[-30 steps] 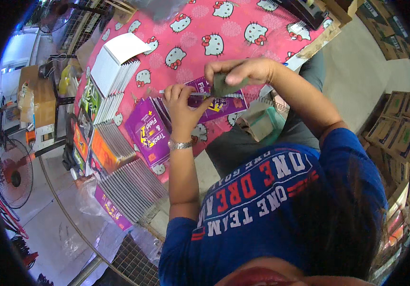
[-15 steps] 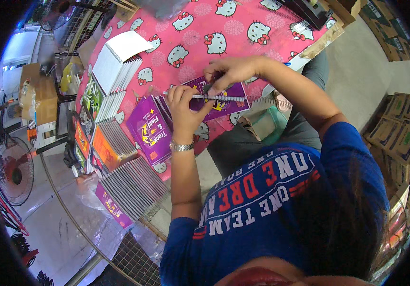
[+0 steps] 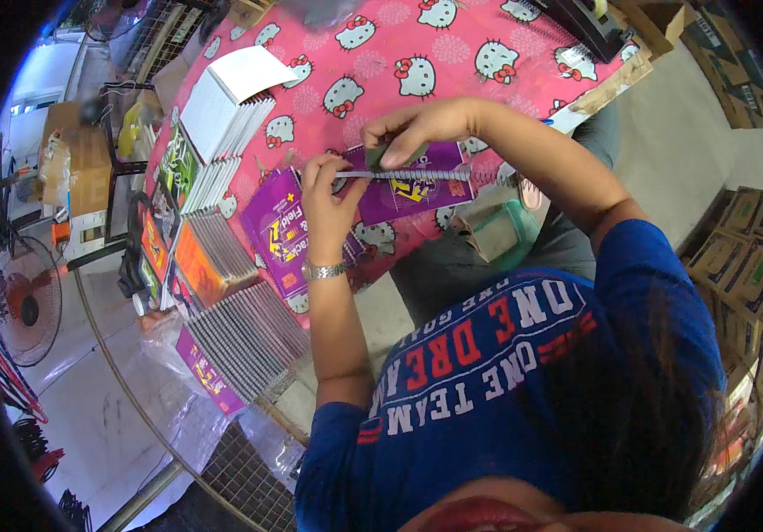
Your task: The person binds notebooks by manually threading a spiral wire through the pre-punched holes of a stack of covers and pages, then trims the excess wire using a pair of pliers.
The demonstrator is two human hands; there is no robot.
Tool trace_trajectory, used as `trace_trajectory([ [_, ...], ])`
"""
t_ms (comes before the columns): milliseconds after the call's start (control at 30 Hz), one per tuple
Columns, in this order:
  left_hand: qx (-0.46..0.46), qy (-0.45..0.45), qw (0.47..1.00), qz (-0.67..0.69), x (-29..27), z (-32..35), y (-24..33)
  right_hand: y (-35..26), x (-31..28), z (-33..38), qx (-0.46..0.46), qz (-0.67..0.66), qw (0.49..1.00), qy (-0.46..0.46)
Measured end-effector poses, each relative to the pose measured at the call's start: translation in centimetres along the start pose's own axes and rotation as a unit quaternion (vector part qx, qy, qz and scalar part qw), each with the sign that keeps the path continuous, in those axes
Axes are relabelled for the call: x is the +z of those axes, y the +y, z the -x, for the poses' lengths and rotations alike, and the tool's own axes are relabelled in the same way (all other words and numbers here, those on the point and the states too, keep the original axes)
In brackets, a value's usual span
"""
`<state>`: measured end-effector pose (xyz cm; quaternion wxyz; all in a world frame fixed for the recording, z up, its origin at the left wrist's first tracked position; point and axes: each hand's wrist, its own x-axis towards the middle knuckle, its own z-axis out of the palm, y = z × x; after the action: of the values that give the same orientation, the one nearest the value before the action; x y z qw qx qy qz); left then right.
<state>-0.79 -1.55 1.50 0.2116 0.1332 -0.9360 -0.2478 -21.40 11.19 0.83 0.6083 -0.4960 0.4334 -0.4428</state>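
Note:
A purple spiral notebook (image 3: 412, 199) lies open in front of me, its bound spine running across it. A wire coil (image 3: 492, 176) sticks out past the spine's right end. My left hand (image 3: 332, 199) grips the left end of the spine between thumb and fingers. Over the spine's middle, my right hand (image 3: 417, 133) pinches a small dark piece (image 3: 392, 161) against the coil; its kind cannot be made out. More purple notebooks (image 3: 273, 232) lie fanned beside my left hand, partly hidden by it.
Stacks of spiral notebooks, white-paged (image 3: 222, 111), orange (image 3: 199, 266) and purple (image 3: 244, 341), line the left of the pink-clothed table (image 3: 363, 106). A black device (image 3: 583, 27) sits at the far right edge. A green container (image 3: 519, 235) is by my lap. Cartons (image 3: 745, 239) stand at right.
My right hand has shifted slightly left along the spine with the dark piece. The left hand still holds the spine's end. The whole view has shifted a little.

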Motion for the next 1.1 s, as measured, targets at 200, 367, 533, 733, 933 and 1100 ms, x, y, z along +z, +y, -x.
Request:
trace_trajectory([
  [200,-0.054,-0.017,0.997,0.057,0.4,0.5,0.2,-0.7,-0.1,0.8,-0.032,-0.07,0.996,-0.038],
  [367,-0.024,-0.039,0.997,0.063,1.0,0.3,0.8,0.4,0.0,1.6,-0.027,-0.111,0.993,-0.019],
  [533,-0.013,-0.057,0.994,0.088,1.1,-0.5,1.0,0.3,-0.1,1.8,-0.021,-0.009,1.0,-0.009],
  [733,0.014,-0.064,0.994,0.086,1.1,-0.9,0.7,0.0,-1.0,1.2,-0.005,-0.003,1.0,-0.002],
  [933,0.004,-0.08,0.991,0.106,1.0,-1.2,1.0,-0.5,-0.2,0.7,-0.022,-0.032,0.999,-0.013],
  [1100,-0.004,-0.071,0.992,0.1,1.3,-1.4,0.5,-0.1,-1.2,-0.7,0.061,0.225,0.972,0.033],
])
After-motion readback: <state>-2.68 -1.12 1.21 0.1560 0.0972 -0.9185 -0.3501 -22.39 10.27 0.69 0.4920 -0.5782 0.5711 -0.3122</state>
